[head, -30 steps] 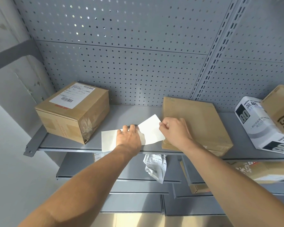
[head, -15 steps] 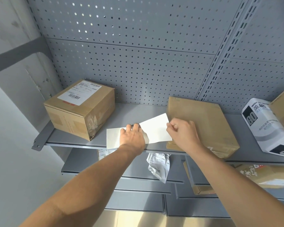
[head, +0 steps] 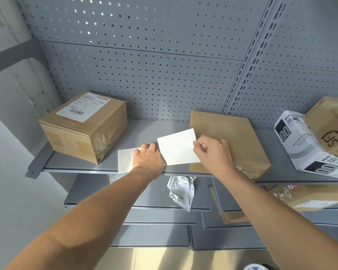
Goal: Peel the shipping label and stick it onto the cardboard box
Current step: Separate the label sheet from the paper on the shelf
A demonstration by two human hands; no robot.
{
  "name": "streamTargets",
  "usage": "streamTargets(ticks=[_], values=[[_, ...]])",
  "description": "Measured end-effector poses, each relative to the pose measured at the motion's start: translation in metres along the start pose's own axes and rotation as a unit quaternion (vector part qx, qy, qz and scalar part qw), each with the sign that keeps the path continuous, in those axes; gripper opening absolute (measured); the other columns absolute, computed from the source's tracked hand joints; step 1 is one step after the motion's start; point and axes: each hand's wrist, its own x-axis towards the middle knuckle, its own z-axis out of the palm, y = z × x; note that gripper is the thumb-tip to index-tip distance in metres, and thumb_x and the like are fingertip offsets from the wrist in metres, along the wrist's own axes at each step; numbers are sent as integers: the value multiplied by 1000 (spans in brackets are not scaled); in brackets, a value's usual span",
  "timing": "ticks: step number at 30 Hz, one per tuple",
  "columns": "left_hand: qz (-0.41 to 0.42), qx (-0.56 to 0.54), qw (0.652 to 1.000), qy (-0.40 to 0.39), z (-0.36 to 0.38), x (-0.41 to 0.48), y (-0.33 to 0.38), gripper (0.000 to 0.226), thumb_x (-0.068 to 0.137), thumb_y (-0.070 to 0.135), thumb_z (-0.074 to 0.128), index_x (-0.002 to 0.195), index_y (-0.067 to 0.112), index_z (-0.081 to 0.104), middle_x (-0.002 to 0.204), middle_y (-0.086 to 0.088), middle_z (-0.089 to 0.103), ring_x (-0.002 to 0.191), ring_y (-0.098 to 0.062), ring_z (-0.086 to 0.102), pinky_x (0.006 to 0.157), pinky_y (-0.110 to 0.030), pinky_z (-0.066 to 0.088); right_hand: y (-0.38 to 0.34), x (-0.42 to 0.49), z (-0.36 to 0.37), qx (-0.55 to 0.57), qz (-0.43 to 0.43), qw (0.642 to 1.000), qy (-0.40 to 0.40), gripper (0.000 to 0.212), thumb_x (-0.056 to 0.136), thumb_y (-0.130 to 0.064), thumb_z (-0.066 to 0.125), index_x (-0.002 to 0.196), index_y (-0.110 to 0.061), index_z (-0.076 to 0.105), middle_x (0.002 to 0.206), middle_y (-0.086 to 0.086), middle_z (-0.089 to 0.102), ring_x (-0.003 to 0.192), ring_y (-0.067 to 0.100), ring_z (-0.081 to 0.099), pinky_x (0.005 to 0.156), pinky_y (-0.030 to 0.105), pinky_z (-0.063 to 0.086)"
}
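The sheet (head: pixel 179 149) pinched in my right hand (head: pixel 211 152) is plain white; the strip (head: pixel 126 160) under my left hand (head: pixel 147 159) is a creamier off-white. The flat cardboard box (head: pixel 228 141) beside it is unmarked tan. To the left, a brown carton (head: pixel 82 129) carries a white label (head: pixel 84 107) with black barcodes and a red strip. Grey perforated panels (head: pixel 144 75) dotted with regular holes back the grey shelf (head: pixel 144 131). A white package (head: pixel 300 143) with black blocks and lettering lies at right.
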Motion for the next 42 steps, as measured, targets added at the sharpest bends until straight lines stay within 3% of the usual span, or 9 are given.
streamTargets(ticks=[12,17,21,23,28,32,34,38,42], values=[[-11,-25,999,19,4,2,0,44,98,19,28,137,16,49,133,-5,50,120,-27,46,97,-43,38,0,-8,-24,-13,-27,999,43,33,89,-23,57,62,-9,46,48,-3,29,51,28,29,45,37,39],[-11,-75,996,-40,-14,17,-7,40,95,24,43,131,15,59,131,-5,53,127,-28,45,99,-46,44,-5,2,-48,-12,-13,998,59,27,93,-18,64,67,-12,59,50,-9,36,50,16,31,51,36,43],[17,-135,991,-16,-28,29,-20,49,91,19,47,138,26,59,135,3,59,131,-27,42,99,-43,53,-20,19,-77,-6,-29,996,86,10,95,-13,66,92,-14,75,73,-11,55,60,9,46,59,27,35],[52,-189,980,40,-47,28,-18,48,91,16,49,135,29,63,138,7,61,130,-28,47,99,-42,52,-24,28,-88,-6,-40,995,91,12,97,-16,63,101,-16,74,83,-6,63,67,13,53,64,28,43],[3,-423,903,67,-116,19,-8,29,90,16,46,82,14,73,90,-7,77,86,-33,70,72,-34,53,-40,53,-105,31,-43,991,125,9,97,-16,61,97,-17,70,90,-4,69,78,19,62,72,41,54],[-24,-703,710,-24,-158,4,-9,35,97,2,42,93,18,74,92,-5,78,84,-23,71,65,-27,48,-59,69,-116,77,-28,985,149,9,95,-12,63,96,-15,71,91,-5,72,83,12,64,77,33,54],[-8,-762,647,-25,-169,-3,-13,34,97,5,41,99,14,74,94,-8,79,80,-22,69,63,-28,44,-66,74,-119,89,-19,984,154,9,94,-12,63,95,-15,72,89,-6,72,81,4,62,75,27,50],[-11,-780,612,131,-180,-8,-24,35,79,17,36,86,12,70,90,-8,78,81,-28,65,72,-38,51,-72,77,-122,97,14,982,164,9,93,-14,65,92,-19,72,79,-18,68,75,-4,59,74,22,49],[45,-774,603,187,-182,-23,-27,29,89,22,40,84,12,68,79,1,71,75,-22,56,62,-33,47,-75,77,-121,102,35,978,176,9,92,-14,66,92,-21,73,76,-20,65,74,-6,60,77,26,53]])
